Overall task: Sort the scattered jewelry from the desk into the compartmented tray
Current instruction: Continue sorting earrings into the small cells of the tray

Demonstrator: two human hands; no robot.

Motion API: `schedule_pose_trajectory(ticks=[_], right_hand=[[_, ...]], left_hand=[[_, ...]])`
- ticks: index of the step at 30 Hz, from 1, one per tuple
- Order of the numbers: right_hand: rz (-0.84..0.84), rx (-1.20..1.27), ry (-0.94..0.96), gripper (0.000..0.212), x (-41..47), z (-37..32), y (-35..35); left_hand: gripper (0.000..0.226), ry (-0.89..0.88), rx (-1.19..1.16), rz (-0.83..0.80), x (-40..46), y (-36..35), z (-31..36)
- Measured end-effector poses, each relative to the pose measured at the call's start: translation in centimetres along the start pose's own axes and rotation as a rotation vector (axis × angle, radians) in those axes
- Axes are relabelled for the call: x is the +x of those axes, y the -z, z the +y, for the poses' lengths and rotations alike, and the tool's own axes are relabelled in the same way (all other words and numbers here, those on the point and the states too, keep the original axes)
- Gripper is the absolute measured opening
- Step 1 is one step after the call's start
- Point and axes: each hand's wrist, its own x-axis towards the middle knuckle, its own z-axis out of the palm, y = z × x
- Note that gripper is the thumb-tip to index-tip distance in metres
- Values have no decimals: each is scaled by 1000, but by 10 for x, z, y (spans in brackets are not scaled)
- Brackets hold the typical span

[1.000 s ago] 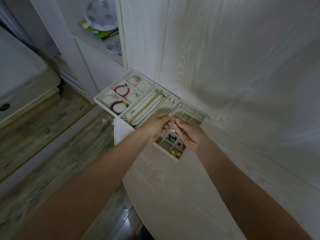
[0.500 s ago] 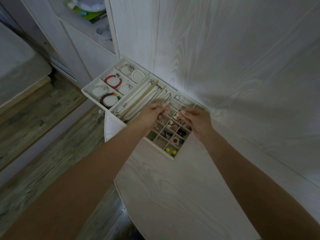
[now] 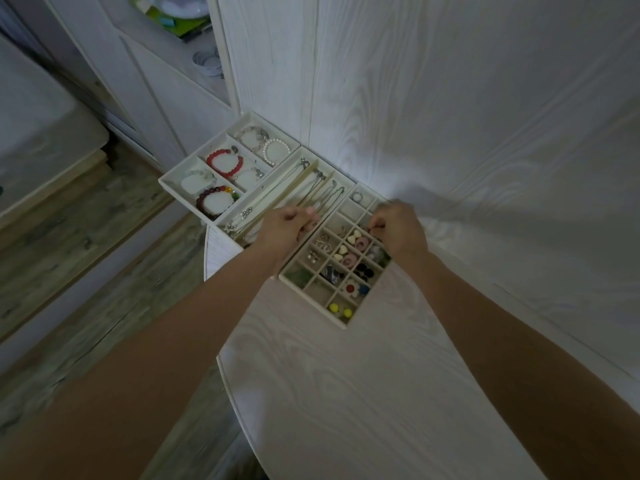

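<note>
Pale wood-grain tabletop (image 3: 346, 393) against a matching wall, grey plank floor (image 3: 86, 271) to the left. At the tabletop's far edge sits the tray (image 3: 346, 322): bracelets (image 3: 223, 162) in the left section, necklaces (image 3: 311, 188) in the long middle channels, earrings (image 3: 349, 251) in the small grid on the right. Left hand (image 3: 284, 228) hovers over the necklaces, fingers curled, whether holding anything I cannot tell. Right hand (image 3: 398, 230) is over the grid's far side, fingers pinching something tiny and dark.
</note>
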Motion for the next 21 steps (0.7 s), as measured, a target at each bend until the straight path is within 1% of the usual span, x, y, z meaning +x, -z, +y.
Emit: schedule_pose_trajectory(ticks=[3, 5, 8, 10, 13, 16, 18, 21], right_hand=[[-9, -135, -2, 11, 7, -3, -1], [-50, -201, -22, 10, 10, -6, -2], [-83, -220, -32, 11, 14, -4, -4], [-37, -151, -58, 10, 14, 0, -3], [78, -79, -145, 11, 11, 6, 3], [15, -70, -156, 7, 13, 9, 2], [-43, -104, -115, 6, 16, 9, -1], [-69, -175, -66, 8, 20, 8, -4]], left_hand=[[19, -4, 17, -6, -1, -1, -1], [20, -13, 10, -14, -1, -1, 0], [21, -21, 2, -14, -1, -2, 1], [21, -15, -18, -12, 1, -2, 2], [20, -3, -48, -2, 2, -2, 2], [20, 2, -34, 6, 4, -1, 3], [20, 7, -23, 2, 3, -1, 4], [20, 8, -23, -3, 4, -2, 5]])
